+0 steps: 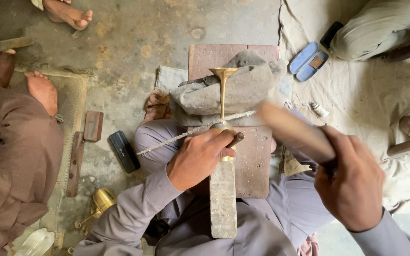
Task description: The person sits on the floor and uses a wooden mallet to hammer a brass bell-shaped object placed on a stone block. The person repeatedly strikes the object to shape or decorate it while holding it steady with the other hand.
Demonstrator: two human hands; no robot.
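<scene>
- grey cloth bundle [243,90] lies far centre on reddish slab [214,54], propping the flared far end of the work.
- stone block [223,199] runs near-to-far between the knees, under the left hand.
- wooden mallet [295,132], blurred, right of centre — right hand [352,187] fingers wrapped tight round its handle.
- left hand [200,159] curled shut on a small dark punch [236,140], tip at the brass stem.
- brass goblet piece [223,92] lies centre, stem near, cup far; looks stiff, smooth, prob thin-walled — dents easy, best held at stem.
- twisted cord [186,135] crosses the stem left-right.
</scene>
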